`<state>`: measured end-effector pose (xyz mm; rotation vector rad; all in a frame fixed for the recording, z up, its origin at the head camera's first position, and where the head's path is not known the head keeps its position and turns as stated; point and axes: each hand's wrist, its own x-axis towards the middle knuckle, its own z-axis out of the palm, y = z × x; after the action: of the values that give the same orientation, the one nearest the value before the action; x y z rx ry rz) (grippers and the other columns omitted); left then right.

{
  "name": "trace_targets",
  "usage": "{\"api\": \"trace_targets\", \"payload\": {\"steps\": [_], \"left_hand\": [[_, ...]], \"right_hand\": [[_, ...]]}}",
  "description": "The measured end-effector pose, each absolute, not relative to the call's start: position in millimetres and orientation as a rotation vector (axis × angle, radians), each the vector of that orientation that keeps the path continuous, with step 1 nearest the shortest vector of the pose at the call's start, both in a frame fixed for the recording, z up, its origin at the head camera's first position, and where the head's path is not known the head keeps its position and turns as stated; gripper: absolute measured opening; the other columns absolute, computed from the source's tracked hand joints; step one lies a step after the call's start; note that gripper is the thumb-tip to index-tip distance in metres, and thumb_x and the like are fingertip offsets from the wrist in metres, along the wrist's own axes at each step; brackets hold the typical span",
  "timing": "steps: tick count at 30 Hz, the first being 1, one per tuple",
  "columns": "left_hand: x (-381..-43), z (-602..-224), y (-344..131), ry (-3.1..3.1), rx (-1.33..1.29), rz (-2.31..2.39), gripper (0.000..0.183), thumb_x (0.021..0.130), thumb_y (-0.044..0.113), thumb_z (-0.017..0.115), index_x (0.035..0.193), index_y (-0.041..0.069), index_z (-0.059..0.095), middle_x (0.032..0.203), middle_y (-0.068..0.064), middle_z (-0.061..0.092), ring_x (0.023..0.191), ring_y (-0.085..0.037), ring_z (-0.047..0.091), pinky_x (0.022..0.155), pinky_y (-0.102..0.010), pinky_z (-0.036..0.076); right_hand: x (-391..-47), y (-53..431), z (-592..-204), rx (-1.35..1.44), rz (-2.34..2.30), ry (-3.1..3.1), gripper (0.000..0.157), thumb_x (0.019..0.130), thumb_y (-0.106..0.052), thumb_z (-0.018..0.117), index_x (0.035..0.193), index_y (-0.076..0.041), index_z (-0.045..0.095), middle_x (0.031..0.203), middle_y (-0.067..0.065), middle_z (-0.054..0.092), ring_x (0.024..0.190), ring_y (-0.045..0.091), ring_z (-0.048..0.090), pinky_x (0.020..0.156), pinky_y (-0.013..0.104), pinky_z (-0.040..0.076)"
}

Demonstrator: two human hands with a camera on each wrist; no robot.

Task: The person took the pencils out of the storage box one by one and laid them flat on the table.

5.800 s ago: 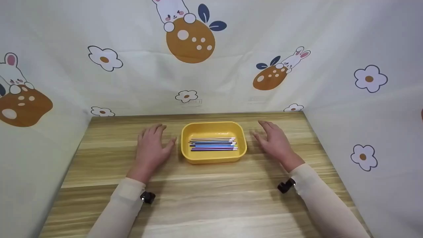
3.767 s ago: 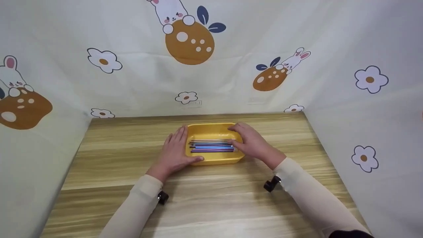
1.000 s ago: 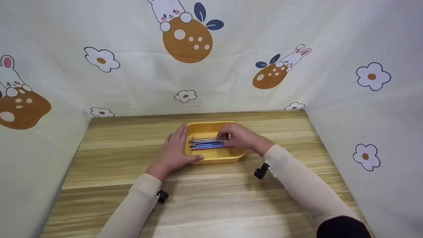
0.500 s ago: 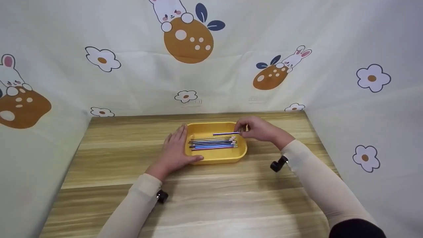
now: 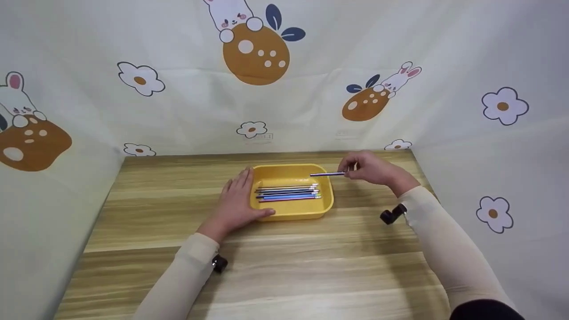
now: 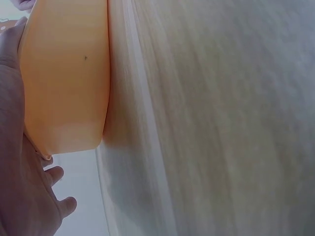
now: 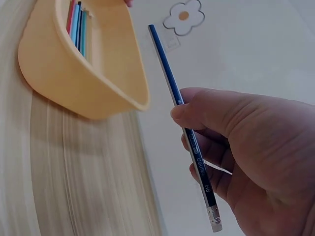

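Note:
A yellow plastic box stands on the table, with several pencils lying side by side in it. My left hand rests against the box's left end, fingers straight along the side and thumb along the front rim. In the left wrist view those fingers lie at the edge of the box wall. Raised at the box's right end, my right hand pinches a dark blue pencil between thumb and fingers. Its white eraser points down toward the palm side; the flat other end reaches over the box's right rim in the head view.
The wood-grain table is bounded at the back and sides by a pale cloth with rabbits and flowers. A small black camera sits at the left wrist, another black camera at the right.
My left hand has come to the box and stays there. My right hand has reached in, taken hold of a pencil, lifted it and moved right and back with it past the rim.

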<state>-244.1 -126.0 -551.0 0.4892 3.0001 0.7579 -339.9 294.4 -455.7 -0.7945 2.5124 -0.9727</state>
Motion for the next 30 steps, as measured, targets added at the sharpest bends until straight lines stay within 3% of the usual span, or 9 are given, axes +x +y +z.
{"api": "trace_targets", "payload": {"steps": [15,30], "left_hand": [[-244,-550,-126,2.979,0.486,0.770,0.142,0.083,0.082,0.078,0.177,0.001,0.009,0.185,-0.018,0.009,0.170,-0.039,0.012,0.136,-0.061,0.008],[-243,-549,-125,2.958,0.464,0.790,0.144,0.083,0.082,0.080,0.177,0.003,0.006,0.185,-0.017,0.009,0.171,-0.034,0.009,0.137,-0.059,0.006]], "right_hand": [[-356,340,-466,-0.657,-0.943,2.603,0.018,0.103,0.002,0.075,0.113,-0.009,0.085,0.110,0.011,0.080,0.096,0.024,0.066,0.080,0.028,0.056],[-364,354,-485,-0.647,-0.853,2.707,0.017,0.103,0.001,0.075,0.113,-0.009,0.085,0.113,0.007,0.081,0.106,0.026,0.068,0.094,0.045,0.055]]}}
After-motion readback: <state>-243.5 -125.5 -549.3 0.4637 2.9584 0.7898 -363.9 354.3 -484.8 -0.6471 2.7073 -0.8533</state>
